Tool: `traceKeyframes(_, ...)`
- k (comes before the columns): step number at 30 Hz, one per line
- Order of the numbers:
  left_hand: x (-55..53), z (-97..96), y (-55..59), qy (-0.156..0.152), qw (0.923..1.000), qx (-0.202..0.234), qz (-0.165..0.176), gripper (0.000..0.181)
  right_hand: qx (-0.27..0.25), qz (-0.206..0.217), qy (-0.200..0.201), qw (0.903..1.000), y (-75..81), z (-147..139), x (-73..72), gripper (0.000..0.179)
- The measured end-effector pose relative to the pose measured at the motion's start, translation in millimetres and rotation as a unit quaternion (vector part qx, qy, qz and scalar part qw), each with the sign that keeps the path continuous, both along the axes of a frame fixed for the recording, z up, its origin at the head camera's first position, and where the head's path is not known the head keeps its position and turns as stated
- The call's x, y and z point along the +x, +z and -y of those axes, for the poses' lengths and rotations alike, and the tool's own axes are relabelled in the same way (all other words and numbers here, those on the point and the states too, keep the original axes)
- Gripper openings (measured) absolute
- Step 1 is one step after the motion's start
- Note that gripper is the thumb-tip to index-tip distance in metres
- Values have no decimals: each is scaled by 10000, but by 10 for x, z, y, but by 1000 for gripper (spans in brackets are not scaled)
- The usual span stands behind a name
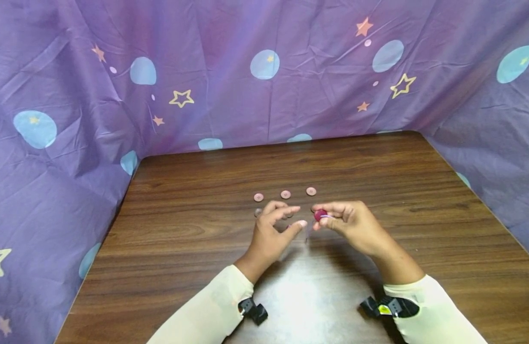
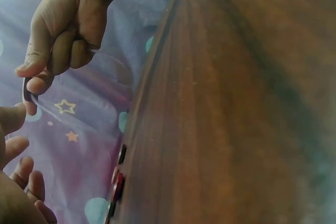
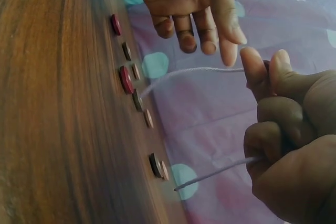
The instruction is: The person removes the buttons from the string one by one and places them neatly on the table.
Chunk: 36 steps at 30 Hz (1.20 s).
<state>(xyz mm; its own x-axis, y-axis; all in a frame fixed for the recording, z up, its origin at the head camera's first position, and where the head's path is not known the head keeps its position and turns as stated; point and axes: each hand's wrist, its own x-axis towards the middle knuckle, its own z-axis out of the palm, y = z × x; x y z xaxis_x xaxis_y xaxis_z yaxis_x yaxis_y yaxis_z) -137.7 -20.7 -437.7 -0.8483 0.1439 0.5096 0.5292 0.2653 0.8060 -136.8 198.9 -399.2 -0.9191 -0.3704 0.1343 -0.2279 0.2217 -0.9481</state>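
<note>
My right hand [image 1: 356, 229] pinches a magenta button [image 1: 320, 215] between thumb and fingertips, above the wooden table. A thin pale cord [image 3: 205, 70] runs from that button; in the right wrist view it arcs away past the left hand's fingertips. Another stretch of cord [image 3: 215, 173] comes out below the right hand's curled lower fingers. My left hand [image 1: 269, 239] is held just left of the button, thumb and fingers spread apart with nothing between them. The button is mostly hidden by fingers in both wrist views.
Three pink buttons [image 1: 285, 194] lie in a row on the table [image 1: 183, 239] beyond the hands. Nearer are a brown button [image 1: 258, 212] and, in the right wrist view, red buttons [image 3: 126, 80], partly hidden from above by the left hand. A purple patterned cloth [image 1: 230, 48] hangs around the table.
</note>
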Motion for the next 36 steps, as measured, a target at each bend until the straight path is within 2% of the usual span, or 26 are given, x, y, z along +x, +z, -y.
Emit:
traceKeyframes(6, 17, -29, 90, -26, 10000, 14, 63, 30, -427, 11, -54, 9991, -4, -27, -12, 34)
traceKeyframes(16, 15, -103, 153, -173, 9996, 111, 193, 30, -1161, 139, -173, 9930, -25, -24, -37, 33)
traceKeyframes(28, -8, -155, 155, -317, 9993, 128, 119, 30, -985, -14, -417, 9943, -11, -14, -52, 24)
traceKeyframes(36, 12, -175, 173, -267, 9985, 178, 451, 31, -868, -2, -426, 9953, -18, -3, -52, 24)
